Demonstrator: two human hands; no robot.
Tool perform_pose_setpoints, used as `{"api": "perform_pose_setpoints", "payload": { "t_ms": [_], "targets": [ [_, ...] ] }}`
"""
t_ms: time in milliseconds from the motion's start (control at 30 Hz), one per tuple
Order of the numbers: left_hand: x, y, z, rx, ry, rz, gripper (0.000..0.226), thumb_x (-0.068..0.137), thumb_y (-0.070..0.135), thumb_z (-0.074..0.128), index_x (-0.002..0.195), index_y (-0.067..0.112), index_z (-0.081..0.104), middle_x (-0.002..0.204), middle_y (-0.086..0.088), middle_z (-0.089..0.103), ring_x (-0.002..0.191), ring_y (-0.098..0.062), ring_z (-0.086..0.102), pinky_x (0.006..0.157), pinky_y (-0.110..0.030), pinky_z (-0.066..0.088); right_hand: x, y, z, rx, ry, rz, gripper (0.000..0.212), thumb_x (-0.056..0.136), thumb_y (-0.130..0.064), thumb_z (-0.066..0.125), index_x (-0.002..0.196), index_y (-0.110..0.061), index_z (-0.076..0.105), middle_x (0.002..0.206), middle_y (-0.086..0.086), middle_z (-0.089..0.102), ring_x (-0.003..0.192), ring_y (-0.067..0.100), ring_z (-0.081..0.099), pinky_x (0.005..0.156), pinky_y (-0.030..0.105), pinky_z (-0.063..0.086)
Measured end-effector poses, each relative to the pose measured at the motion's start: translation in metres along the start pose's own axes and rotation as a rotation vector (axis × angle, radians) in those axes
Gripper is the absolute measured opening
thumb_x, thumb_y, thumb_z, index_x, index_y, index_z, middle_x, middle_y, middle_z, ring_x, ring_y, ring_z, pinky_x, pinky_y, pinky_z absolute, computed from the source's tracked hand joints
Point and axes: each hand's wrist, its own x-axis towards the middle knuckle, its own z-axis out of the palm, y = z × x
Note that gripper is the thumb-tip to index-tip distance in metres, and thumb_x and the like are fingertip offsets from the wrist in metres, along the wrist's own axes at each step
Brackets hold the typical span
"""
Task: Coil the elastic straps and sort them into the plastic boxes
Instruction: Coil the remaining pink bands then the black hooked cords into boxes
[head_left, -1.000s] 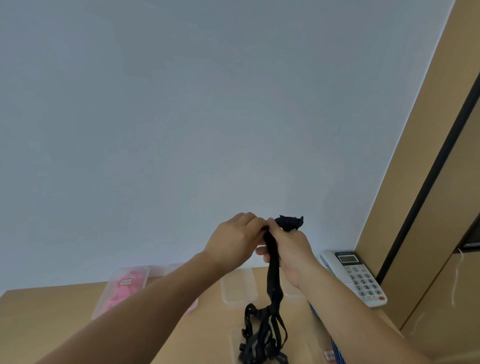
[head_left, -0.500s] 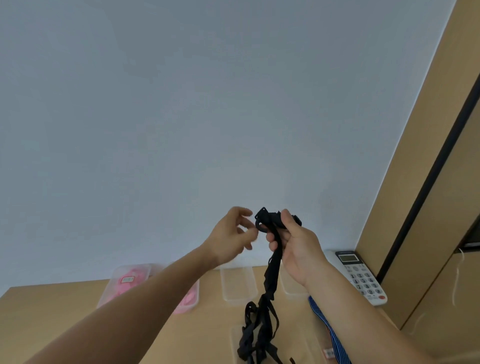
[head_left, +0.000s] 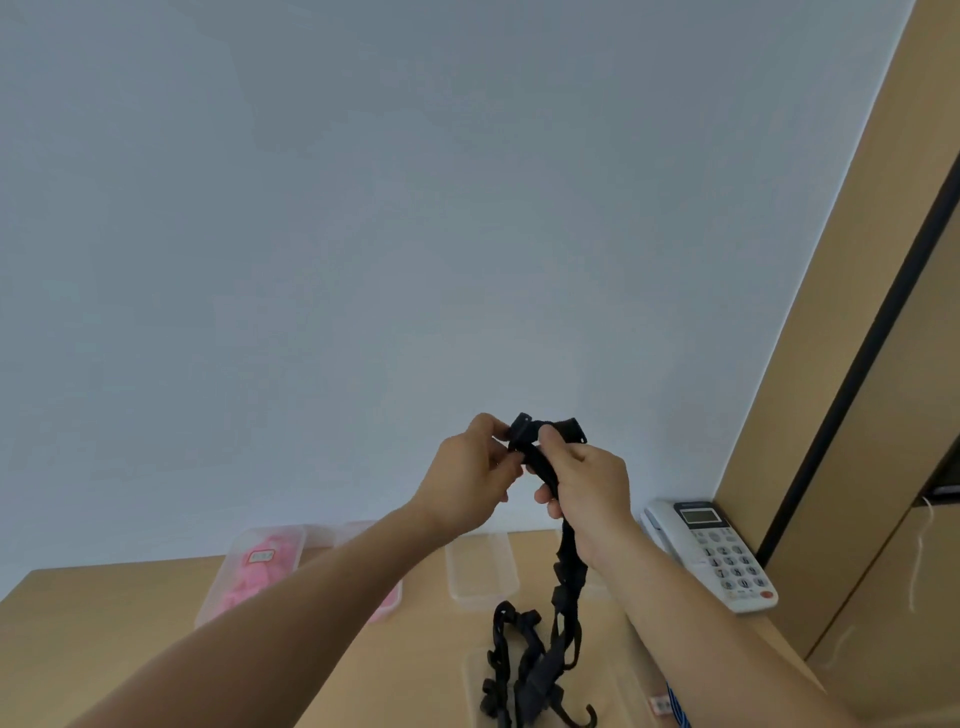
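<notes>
A black elastic strap (head_left: 540, 457) is raised above the bench (head_left: 104, 639), its top end bunched between both hands while the rest hangs down in a crumpled tail (head_left: 563, 587) to a tangle of black straps (head_left: 524, 670) lying on the wood. The left hand (head_left: 470, 480) pinches the upper end with thumb and fingertips; the right hand (head_left: 589, 491) is clamped around the strap just beside it. Behind the arms stand a clear box holding pink straps (head_left: 260, 569) and an empty clear box (head_left: 480, 569). A white desk telephone (head_left: 714, 551) sits at the right, against the wall.
</notes>
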Motion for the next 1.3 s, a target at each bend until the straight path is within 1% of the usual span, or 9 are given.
{"api": "perform_pose_setpoints", "payload": {
  "t_ms": [200, 333, 433, 567, 667, 833, 1067, 1200, 1300],
  "targets": [
    [-0.004, -0.010, -0.004, 0.460, 0.062, 0.380, 0.010, 0.099, 0.010, 0.050, 0.093, 0.002, 0.051, 0.071, -0.010, 0.060, 0.056, -0.029, 0.048, 0.051, -0.037, 0.042, -0.002, 0.002, -0.003, 0.244, -0.143, 0.241, 0.054, 0.090, -0.055, 0.061, 0.090, -0.002, 0.076, 0.083, 0.014, 0.075, 0.048, 0.016, 0.050, 0.040, 0.024, 0.036],
    [-0.008, -0.020, -0.010, 0.546, 0.099, 0.554, 0.010, 0.085, -0.008, 0.056, 0.092, -0.003, 0.061, 0.073, -0.012, 0.061, 0.056, -0.032, 0.052, 0.048, -0.038, 0.045, -0.002, 0.005, -0.006, 0.258, -0.234, 0.273, 0.044, 0.087, -0.039, 0.070, 0.096, 0.004, 0.074, 0.085, 0.016, 0.073, 0.049, 0.013, 0.048, 0.042, 0.022, 0.034],
    [-0.006, -0.011, -0.008, 0.285, 0.068, 0.270, 0.026, 0.090, 0.001, 0.052, 0.114, 0.009, 0.059, 0.087, 0.001, 0.065, 0.065, -0.022, 0.058, 0.060, -0.028, 0.045, 0.000, 0.004, -0.006, 0.292, -0.184, 0.234, 0.039, 0.088, -0.033, 0.069, 0.094, 0.005, 0.071, 0.078, 0.016, 0.067, 0.049, 0.015, 0.044, 0.046, 0.025, 0.033],
    [0.000, 0.006, -0.016, -0.505, -0.262, -0.281, 0.043, 0.082, 0.028, 0.050, 0.118, 0.009, 0.063, 0.101, -0.007, 0.074, 0.080, -0.017, 0.070, 0.065, -0.027, 0.051, -0.001, 0.004, -0.006, 0.256, -0.170, 0.125, 0.036, 0.091, -0.039, 0.064, 0.083, -0.005, 0.072, 0.060, 0.007, 0.056, 0.047, 0.016, 0.039, 0.052, 0.028, 0.032],
    [0.000, 0.009, -0.022, -0.547, -0.387, -0.262, 0.036, 0.094, 0.035, 0.052, 0.107, 0.006, 0.070, 0.102, -0.011, 0.075, 0.088, -0.019, 0.070, 0.066, -0.027, 0.050, -0.006, 0.006, -0.006, 0.180, -0.195, 0.017, 0.036, 0.094, -0.041, 0.060, 0.070, -0.017, 0.074, 0.060, 0.005, 0.057, 0.050, 0.016, 0.041, 0.056, 0.027, 0.037],
    [-0.001, 0.006, -0.016, -0.472, -0.252, -0.182, 0.013, 0.098, 0.017, 0.059, 0.105, 0.008, 0.066, 0.097, -0.006, 0.076, 0.090, -0.021, 0.075, 0.066, -0.026, 0.055, -0.008, 0.005, -0.008, 0.095, -0.162, 0.033, 0.035, 0.091, -0.048, 0.062, 0.071, -0.022, 0.076, 0.061, 0.006, 0.065, 0.049, 0.016, 0.048, 0.054, 0.026, 0.043],
    [-0.008, -0.001, -0.009, 0.262, -0.014, 0.348, 0.015, 0.100, 0.019, 0.054, 0.110, 0.015, 0.064, 0.074, 0.003, 0.062, 0.057, -0.006, 0.047, 0.058, -0.023, 0.039, -0.007, 0.005, -0.004, 0.051, -0.097, 0.074, 0.039, 0.090, -0.044, 0.065, 0.082, -0.006, 0.072, 0.063, 0.005, 0.070, 0.040, 0.012, 0.044, 0.038, 0.022, 0.036],
    [-0.009, -0.013, -0.010, 0.434, 0.143, 0.665, 0.034, 0.090, 0.002, 0.064, 0.123, 0.001, 0.065, 0.105, -0.006, 0.073, 0.073, -0.021, 0.068, 0.059, -0.028, 0.055, -0.006, -0.002, -0.004, 0.209, -0.181, 0.227, 0.042, 0.089, -0.047, 0.067, 0.092, -0.006, 0.072, 0.067, 0.006, 0.068, 0.043, 0.012, 0.044, 0.040, 0.022, 0.035],
    [-0.006, -0.021, -0.009, 0.561, 0.242, 0.854, 0.045, 0.084, -0.009, 0.058, 0.127, 0.003, 0.062, 0.107, -0.004, 0.071, 0.064, -0.021, 0.063, 0.048, -0.031, 0.053, -0.005, -0.003, -0.003, 0.290, -0.219, 0.292, 0.041, 0.090, -0.045, 0.067, 0.095, -0.005, 0.072, 0.067, 0.006, 0.066, 0.044, 0.011, 0.043, 0.041, 0.022, 0.034]
  ]
}}
